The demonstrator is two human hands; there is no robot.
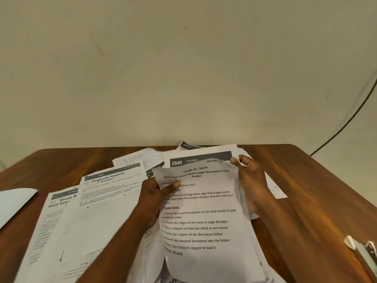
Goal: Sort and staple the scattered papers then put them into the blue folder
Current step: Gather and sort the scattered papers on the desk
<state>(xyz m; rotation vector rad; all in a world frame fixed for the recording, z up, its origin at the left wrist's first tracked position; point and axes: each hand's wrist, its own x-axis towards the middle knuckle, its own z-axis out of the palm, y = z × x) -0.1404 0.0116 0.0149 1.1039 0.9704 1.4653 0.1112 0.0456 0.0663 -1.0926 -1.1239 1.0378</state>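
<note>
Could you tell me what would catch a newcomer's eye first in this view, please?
First, the sheet headed TASK ID: 3649, held up at centre by the left hand and right hand. Next, the scattered papers spread over the wooden table, mostly to the left. At the lower right edge lies what looks like a stapler.

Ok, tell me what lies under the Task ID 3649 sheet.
Under the 3649 sheet, the 2946 Kitchen page shows its header; more papers peek below. Their text is covered.
</note>
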